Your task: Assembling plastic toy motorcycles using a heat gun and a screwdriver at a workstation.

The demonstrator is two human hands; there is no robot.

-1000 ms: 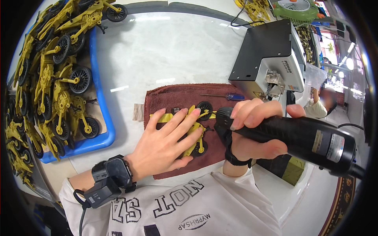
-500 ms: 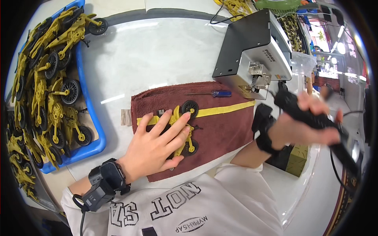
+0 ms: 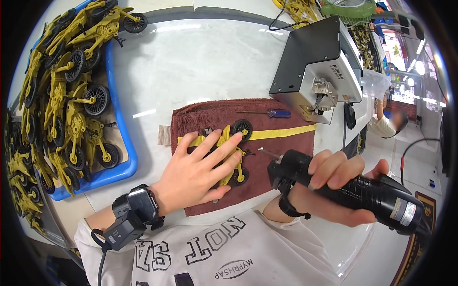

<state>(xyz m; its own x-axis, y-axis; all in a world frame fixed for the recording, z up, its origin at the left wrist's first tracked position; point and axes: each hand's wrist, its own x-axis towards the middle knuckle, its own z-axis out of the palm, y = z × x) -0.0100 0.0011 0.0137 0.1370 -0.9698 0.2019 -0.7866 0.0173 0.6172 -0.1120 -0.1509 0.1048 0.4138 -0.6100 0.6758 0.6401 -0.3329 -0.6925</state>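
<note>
A yellow toy motorcycle point(image 3: 224, 179) with black spoked wheels lies on its side on a folded maroon towel point(image 3: 281, 162). My left hand point(image 3: 202, 164) rests across it, fingers spread and pressing it against the towel, hiding much of its body. In my right hand point(image 3: 341, 178) is a black electric screwdriver point(image 3: 362, 193), fingers wrapped round its barrel. Its bit points left toward the toy, apart from it, with a small shiny piece at the tip that looks like a screw. Beyond the toy lies a screwdriver point(image 3: 278, 114) with a blue handle.
At the left, a blue tray point(image 3: 128, 164) is heaped with yellow toy motorcycles point(image 3: 57, 100). A grey and black boxy machine point(image 3: 305, 66) stands at the back right. A yellow strip point(image 3: 286, 132) runs across the towel. Another person point(image 3: 389, 125) is in the right background.
My right hand has brought the electric screwdriver left and nearer, its bit now over the towel's right part. My left hand stays on the toy motorcycle. The whole view has shifted slightly.
</note>
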